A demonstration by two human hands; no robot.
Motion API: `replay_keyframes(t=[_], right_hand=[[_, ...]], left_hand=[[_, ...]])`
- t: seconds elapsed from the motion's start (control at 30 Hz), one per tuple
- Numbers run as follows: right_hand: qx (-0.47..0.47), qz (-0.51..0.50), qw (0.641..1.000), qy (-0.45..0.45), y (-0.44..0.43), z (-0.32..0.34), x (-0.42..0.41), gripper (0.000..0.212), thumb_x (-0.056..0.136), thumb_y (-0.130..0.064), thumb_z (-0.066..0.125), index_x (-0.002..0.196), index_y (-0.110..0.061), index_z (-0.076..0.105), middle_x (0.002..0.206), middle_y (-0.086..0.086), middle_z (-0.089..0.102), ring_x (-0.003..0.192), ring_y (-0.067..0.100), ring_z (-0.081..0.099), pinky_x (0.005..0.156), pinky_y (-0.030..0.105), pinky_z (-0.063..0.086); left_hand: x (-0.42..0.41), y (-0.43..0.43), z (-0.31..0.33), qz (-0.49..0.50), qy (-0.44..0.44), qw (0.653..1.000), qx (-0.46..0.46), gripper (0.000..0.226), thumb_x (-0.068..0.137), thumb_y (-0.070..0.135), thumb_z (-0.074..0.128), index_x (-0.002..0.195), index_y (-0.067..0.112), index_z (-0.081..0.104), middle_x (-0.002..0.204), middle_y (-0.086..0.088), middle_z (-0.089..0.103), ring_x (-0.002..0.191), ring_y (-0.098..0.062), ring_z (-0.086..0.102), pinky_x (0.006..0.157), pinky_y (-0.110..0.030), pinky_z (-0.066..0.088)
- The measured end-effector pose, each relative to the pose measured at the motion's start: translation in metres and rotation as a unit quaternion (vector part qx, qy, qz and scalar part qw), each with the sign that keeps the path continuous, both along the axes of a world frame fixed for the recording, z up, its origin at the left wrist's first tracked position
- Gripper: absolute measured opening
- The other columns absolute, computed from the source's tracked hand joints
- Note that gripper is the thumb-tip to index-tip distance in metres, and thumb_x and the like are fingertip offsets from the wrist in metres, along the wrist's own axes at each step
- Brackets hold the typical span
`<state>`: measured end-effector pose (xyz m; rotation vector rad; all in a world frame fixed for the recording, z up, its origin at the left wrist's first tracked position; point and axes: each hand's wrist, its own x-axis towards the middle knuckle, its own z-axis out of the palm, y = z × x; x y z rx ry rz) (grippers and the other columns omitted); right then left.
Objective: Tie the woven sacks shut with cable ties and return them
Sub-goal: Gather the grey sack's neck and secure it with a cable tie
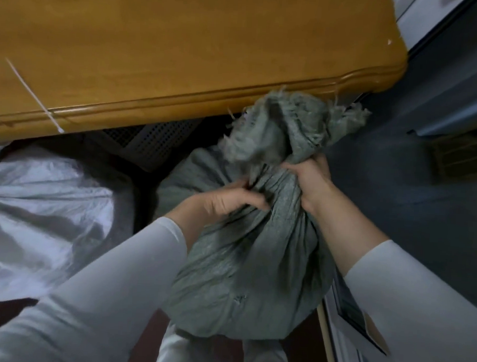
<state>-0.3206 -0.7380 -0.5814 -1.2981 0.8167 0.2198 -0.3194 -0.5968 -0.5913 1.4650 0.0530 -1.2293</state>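
A full grey-green woven sack [249, 277] stands in front of me, its mouth gathered into a neck with a frayed top [286, 120] flaring above. My left hand [228, 201] pinches the bunched cloth on the neck's left side. On the right side, my right hand [309, 181] is wrapped around the same neck. A white cable tie [34, 96] lies on the wooden table [183, 41], its head poking over the front edge at the left. I see no tie around the sack's neck.
A white woven sack [39, 213] lies at the left on the floor. Under the table stands a dark perforated panel [151, 141]. A dark floor [395, 187] stretches to the right, with a white cabinet edge [342, 336] at lower right.
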Motion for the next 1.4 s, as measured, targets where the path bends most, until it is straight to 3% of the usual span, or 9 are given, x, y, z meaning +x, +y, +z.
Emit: replay_keyframes(t=[0.2, 0.4, 0.53, 0.7, 0.77, 0.93, 1.03, 1.17, 1.4], right_hand=[[0.056, -0.040, 0.991, 0.114, 0.026, -0.009, 0.031, 0.056, 0.059, 0.009, 0.071, 0.113, 0.001, 0.060, 0.099, 0.023, 0.068, 0.086, 0.036, 0.067, 0.077, 0.061, 0.052], [0.058, -0.045, 0.985, 0.157, 0.041, -0.035, 0.047, 0.078, 0.041, -0.007, 0.077, 0.117, -0.004, 0.059, 0.108, 0.019, 0.067, 0.091, 0.033, 0.066, 0.082, 0.056, 0.053], [0.074, -0.027, 0.990, 0.120, 0.036, -0.029, 0.042, 0.040, 0.072, -0.003, 0.075, 0.109, 0.001, 0.062, 0.094, 0.016, 0.069, 0.072, 0.025, 0.065, 0.049, 0.032, 0.056], [-0.099, 0.093, 0.990, -0.042, 0.003, -0.018, 0.004, 0.069, 0.059, -0.019, 0.069, 0.126, -0.013, 0.054, 0.121, 0.000, 0.060, 0.111, 0.017, 0.058, 0.096, 0.035, 0.048], [-0.363, 0.192, 0.888, -0.206, -0.016, -0.015, -0.023, 0.062, 0.064, -0.009, 0.056, 0.126, -0.010, 0.052, 0.122, 0.003, 0.052, 0.116, 0.016, 0.050, 0.100, 0.035, 0.044], [-0.610, 0.566, 0.398, -0.387, -0.039, -0.048, -0.021, 0.070, 0.075, 0.006, 0.045, 0.142, -0.014, 0.034, 0.149, 0.009, 0.038, 0.139, 0.024, 0.025, 0.117, 0.041, 0.010], [-0.678, 0.589, 0.256, -0.359, -0.039, -0.057, 0.008, 0.076, 0.079, -0.001, 0.050, 0.147, -0.017, 0.020, 0.154, 0.001, 0.029, 0.143, 0.021, 0.022, 0.115, 0.046, -0.002], [-0.670, 0.608, 0.199, -0.377, -0.026, -0.063, 0.026, 0.061, 0.077, -0.004, 0.062, 0.135, -0.015, 0.046, 0.129, 0.002, 0.060, 0.129, 0.023, 0.049, 0.115, 0.048, 0.013], [-0.586, 0.734, 0.325, -0.116, 0.002, -0.028, 0.024, 0.016, 0.078, -0.019, 0.056, 0.092, -0.013, 0.056, 0.090, 0.003, 0.059, 0.088, 0.026, 0.060, 0.067, 0.031, 0.044]], left_hand=[[-0.032, -0.018, -0.045, 0.004, -0.068, 0.997, -0.026, 0.124, 0.048, 0.025, 0.091, 0.144, 0.022, 0.013, 0.140, 0.011, 0.038, 0.131, -0.003, 0.035, 0.109, -0.017, 0.028], [-0.036, -0.048, -0.065, 0.300, -0.158, 0.933, 0.117, 0.063, 0.052, 0.030, 0.078, 0.110, 0.020, 0.055, 0.106, 0.010, 0.058, 0.103, -0.004, 0.055, 0.086, -0.005, 0.041], [-0.017, -0.045, -0.077, 0.304, -0.149, 0.923, 0.185, 0.046, 0.049, 0.036, 0.067, 0.091, 0.015, 0.069, 0.103, -0.008, 0.071, 0.097, -0.021, 0.066, 0.091, -0.034, 0.053], [0.003, -0.036, -0.071, 0.207, -0.117, 0.935, 0.264, 0.045, 0.066, 0.015, 0.072, 0.108, 0.003, 0.066, 0.114, -0.015, 0.067, 0.108, -0.025, 0.063, 0.096, -0.037, 0.050], [0.007, -0.035, -0.072, 0.172, -0.122, 0.931, 0.297, 0.043, 0.071, 0.018, 0.071, 0.111, 0.002, 0.064, 0.116, -0.015, 0.066, 0.110, -0.024, 0.062, 0.097, -0.033, 0.049], [0.008, -0.039, -0.065, -0.003, -0.167, 0.933, 0.317, 0.038, 0.089, 0.024, 0.048, 0.124, 0.009, 0.053, 0.125, -0.013, 0.059, 0.117, -0.027, 0.056, 0.097, -0.031, 0.046], [0.006, -0.039, -0.062, -0.038, -0.220, 0.915, 0.337, 0.051, 0.079, 0.016, 0.058, 0.129, 0.012, 0.049, 0.126, -0.015, 0.057, 0.114, -0.029, 0.056, 0.094, -0.037, 0.049], [0.001, -0.036, -0.061, -0.029, -0.209, 0.915, 0.343, 0.059, 0.075, 0.016, 0.064, 0.130, 0.007, 0.045, 0.124, -0.017, 0.057, 0.112, -0.030, 0.057, 0.092, -0.038, 0.050], [-0.003, -0.029, -0.074, -0.025, -0.266, 0.918, 0.292, 0.044, 0.076, 0.022, 0.069, 0.114, 0.007, 0.056, 0.116, -0.018, 0.062, 0.111, -0.032, 0.057, 0.093, -0.038, 0.047]])
